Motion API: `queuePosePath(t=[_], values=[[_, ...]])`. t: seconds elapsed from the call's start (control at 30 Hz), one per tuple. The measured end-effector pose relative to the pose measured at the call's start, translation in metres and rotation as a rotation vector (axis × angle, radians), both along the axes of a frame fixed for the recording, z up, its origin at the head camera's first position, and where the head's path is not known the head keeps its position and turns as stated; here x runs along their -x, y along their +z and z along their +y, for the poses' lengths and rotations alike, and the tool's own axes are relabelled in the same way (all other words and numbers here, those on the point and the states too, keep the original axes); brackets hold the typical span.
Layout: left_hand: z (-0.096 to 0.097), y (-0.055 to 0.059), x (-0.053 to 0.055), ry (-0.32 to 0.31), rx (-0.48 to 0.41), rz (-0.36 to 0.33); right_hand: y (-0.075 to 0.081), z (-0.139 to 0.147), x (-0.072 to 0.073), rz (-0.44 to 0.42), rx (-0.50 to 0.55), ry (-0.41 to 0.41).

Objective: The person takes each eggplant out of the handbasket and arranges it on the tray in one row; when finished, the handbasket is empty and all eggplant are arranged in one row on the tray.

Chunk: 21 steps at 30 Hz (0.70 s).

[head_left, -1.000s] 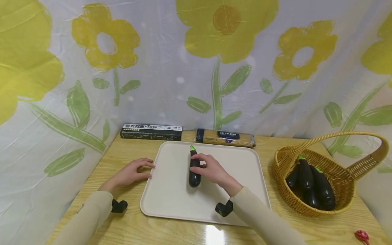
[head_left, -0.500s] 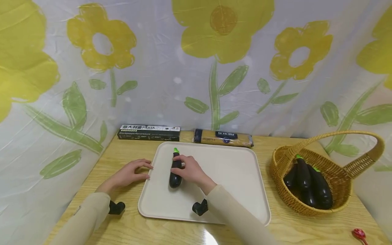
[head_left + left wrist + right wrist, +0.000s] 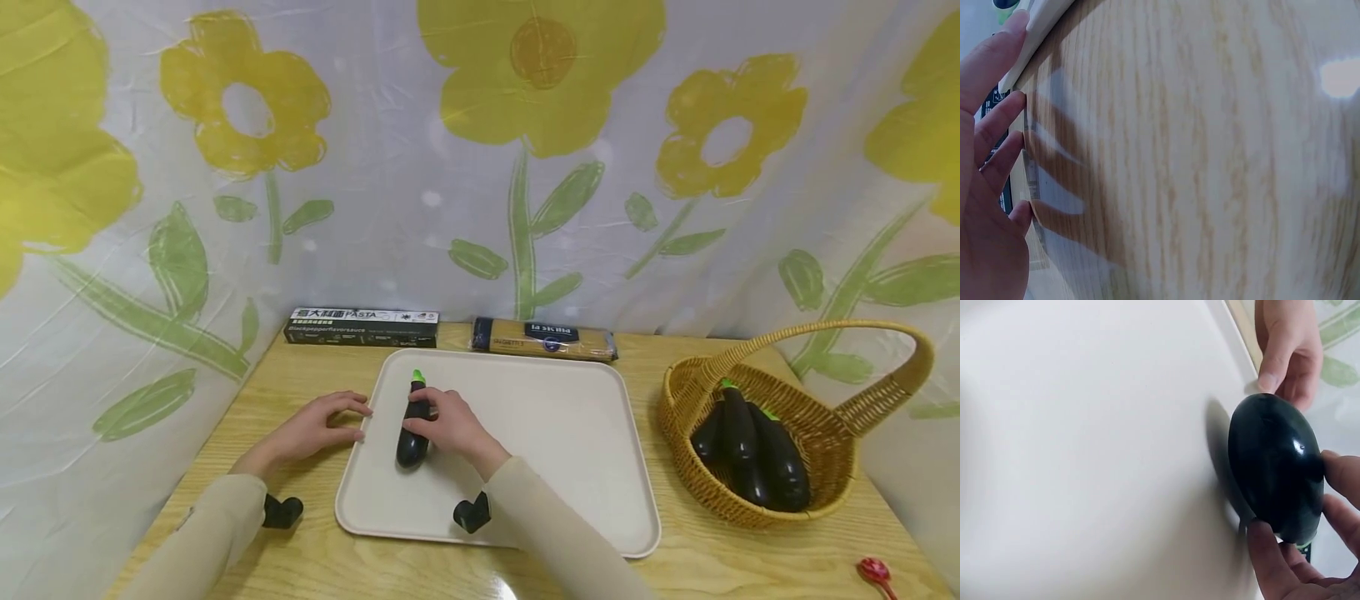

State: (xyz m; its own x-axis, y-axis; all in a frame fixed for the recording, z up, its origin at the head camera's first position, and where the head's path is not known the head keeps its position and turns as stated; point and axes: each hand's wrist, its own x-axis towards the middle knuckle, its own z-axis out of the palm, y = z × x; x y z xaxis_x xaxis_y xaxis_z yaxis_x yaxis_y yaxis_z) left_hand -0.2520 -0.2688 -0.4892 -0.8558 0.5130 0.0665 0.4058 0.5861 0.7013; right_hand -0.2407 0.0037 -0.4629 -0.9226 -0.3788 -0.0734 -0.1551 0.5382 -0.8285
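Note:
A dark, glossy eggplant point(image 3: 412, 447) with a bright green stem lies lengthwise over the left part of the cream tray point(image 3: 555, 458). Thumb and fingers of my right hand point(image 3: 455, 425) pinch it around the middle. The right wrist view shows its rounded end point(image 3: 1275, 456) large, with fingertips on its sides and a shadow on the tray beside it. My left hand point(image 3: 311, 427) is at the tray's left edge, thumb and fingers spread and loosely bent, holding nothing. In the left wrist view its thumb point(image 3: 997, 56) touches the tray rim, and other fingertips are near the wooden tabletop.
A wicker basket point(image 3: 708, 492) with a tall handle stands right of the tray, with several eggplants point(image 3: 783, 467) inside. Behind the tray lie a pasta box point(image 3: 360, 327) and a spaghetti packet point(image 3: 543, 340). A small red object point(image 3: 873, 570) lies at front right. A flowered curtain point(image 3: 375, 208) hangs behind.
My right hand has moved the eggplant leftward from near the tray's middle toward its left side. The left hand has stayed by the tray edge. The view has shifted slightly.

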Motion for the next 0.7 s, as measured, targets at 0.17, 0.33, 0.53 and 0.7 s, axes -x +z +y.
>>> queuePosePath(t=[0.17, 0.33, 0.53, 0.7], values=[[-0.0013, -0.0028, 0.0006, -0.003, 0.005, 0.021, -0.0022, 0.0012, 0.0000, 0.011, -0.032, 0.014], [-0.0009, -0.0037, 0.0010, 0.014, 0.007, 0.009, -0.0053, 0.0043, 0.0002, 0.015, -0.069, 0.001], [-0.0008, -0.0039, 0.0013, 0.014, 0.006, 0.027, -0.0019, 0.0058, 0.0007, 0.025, -0.039, 0.014], [0.0003, -0.0033, 0.0013, 0.019, 0.005, 0.003, 0.0005, 0.0056, -0.0004, 0.028, 0.007, 0.033]])
